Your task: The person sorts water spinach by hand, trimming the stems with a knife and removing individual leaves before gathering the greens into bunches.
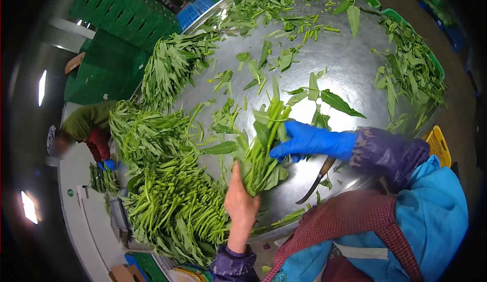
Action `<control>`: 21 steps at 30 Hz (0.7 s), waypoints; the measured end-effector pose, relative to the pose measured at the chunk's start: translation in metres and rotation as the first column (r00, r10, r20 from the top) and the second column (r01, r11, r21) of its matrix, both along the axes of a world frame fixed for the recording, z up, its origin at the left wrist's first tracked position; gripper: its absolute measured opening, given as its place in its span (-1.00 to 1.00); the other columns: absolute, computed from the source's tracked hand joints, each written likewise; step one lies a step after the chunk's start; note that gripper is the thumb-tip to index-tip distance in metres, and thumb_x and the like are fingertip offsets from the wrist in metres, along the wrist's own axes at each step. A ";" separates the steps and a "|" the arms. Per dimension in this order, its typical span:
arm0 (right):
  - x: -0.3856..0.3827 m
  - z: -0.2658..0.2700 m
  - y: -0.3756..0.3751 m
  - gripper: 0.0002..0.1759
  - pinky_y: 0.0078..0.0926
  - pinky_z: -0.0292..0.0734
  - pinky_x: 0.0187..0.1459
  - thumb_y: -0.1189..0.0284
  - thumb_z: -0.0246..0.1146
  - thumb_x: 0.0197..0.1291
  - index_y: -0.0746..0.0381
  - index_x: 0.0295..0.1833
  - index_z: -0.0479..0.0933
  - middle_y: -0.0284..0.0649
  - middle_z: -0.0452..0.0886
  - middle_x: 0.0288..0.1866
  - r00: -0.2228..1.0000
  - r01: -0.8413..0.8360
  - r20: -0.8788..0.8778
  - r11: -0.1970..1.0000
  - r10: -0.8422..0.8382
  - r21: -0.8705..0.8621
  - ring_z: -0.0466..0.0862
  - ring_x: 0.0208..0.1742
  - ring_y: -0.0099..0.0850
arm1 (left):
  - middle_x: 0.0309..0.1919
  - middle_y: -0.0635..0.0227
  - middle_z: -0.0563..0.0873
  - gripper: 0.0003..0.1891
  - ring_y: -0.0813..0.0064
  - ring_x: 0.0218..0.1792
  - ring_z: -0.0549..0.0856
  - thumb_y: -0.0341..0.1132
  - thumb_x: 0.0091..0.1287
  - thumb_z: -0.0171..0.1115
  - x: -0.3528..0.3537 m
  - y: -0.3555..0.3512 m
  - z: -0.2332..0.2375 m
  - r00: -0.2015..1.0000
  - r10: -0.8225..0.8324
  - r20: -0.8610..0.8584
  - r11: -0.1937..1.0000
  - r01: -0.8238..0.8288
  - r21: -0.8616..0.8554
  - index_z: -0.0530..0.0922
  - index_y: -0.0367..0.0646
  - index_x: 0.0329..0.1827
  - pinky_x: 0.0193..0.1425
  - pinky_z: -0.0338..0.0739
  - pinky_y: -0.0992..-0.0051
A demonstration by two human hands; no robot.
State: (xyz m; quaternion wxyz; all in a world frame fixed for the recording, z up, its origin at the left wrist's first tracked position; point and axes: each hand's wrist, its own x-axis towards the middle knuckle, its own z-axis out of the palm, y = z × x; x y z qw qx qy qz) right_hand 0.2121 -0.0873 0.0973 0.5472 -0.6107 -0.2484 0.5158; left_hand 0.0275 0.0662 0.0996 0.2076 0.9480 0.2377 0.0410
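A bunch of leafy green stems (269,140), which looks like water spinach, stands between my two hands above the metal table. My bare left hand (241,198) grips its lower leafy end; the thumb shows and the other fingers are partly hidden behind leaves. In a blue glove, my right hand (299,142) closes around the stems from the other side. A curved knife (318,179) with a wooden handle is beneath my right wrist, its handle end hidden by the glove. Loose leaves (324,102) lie just beyond the right hand.
Large heaps of cut greens (172,195) line the table's left side. More leaves fill a green tray (439,66) at right. Green crates (127,13) are stacked behind. A co-worker (91,124) with blue gloves bends over greens at far left. A yellow basket (439,145) stands right.
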 end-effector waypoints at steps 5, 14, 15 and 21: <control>0.060 -0.030 -0.020 -0.68 -0.69 0.43 -0.63 0.26 0.24 0.07 0.29 -0.19 0.48 -0.25 0.56 -0.50 0.839 0.543 -0.113 0.810 -0.532 0.220 0.53 -0.63 -0.57 | -0.16 0.02 0.58 -0.14 0.05 -0.23 0.60 -0.52 -0.17 0.36 -0.009 0.002 0.000 0.998 -0.051 0.026 0.992 0.047 0.114 0.17 -0.17 0.31 -0.24 0.50 0.30; -0.008 -0.046 0.023 -0.50 -0.64 0.51 -0.48 0.11 0.27 0.03 0.33 -0.12 0.46 -0.17 0.60 -0.46 0.538 0.233 0.687 0.869 -0.489 0.437 0.62 -0.51 -0.48 | -0.47 0.18 0.49 -0.14 0.16 -0.53 0.52 -0.59 -0.19 0.22 0.000 -0.007 -0.011 0.981 -0.193 0.011 0.882 0.168 0.440 0.17 -0.06 0.33 -0.50 0.39 0.28; -0.008 -0.046 0.020 -0.56 -0.64 0.49 -0.46 0.15 0.26 0.05 0.33 -0.15 0.48 -0.19 0.59 -0.46 0.791 0.321 0.435 0.898 -0.430 0.302 0.62 -0.46 -0.50 | -0.49 0.19 0.48 -0.15 0.16 -0.55 0.51 -0.60 -0.17 0.17 0.001 -0.010 -0.010 0.980 -0.198 0.026 0.886 0.168 0.432 0.17 -0.04 0.33 -0.51 0.38 0.24; 0.078 -0.017 -0.036 -0.72 -0.67 0.44 -0.46 0.33 0.23 0.07 0.26 -0.15 0.47 -0.28 0.56 -0.42 0.751 0.659 -0.253 0.660 -0.611 0.361 0.58 -0.43 -0.58 | -0.25 0.02 0.59 -0.09 0.01 -0.31 0.60 -0.48 -0.16 0.34 -0.008 -0.002 -0.001 1.000 0.003 -0.030 0.994 0.001 0.110 0.10 -0.03 0.34 -0.28 0.48 0.24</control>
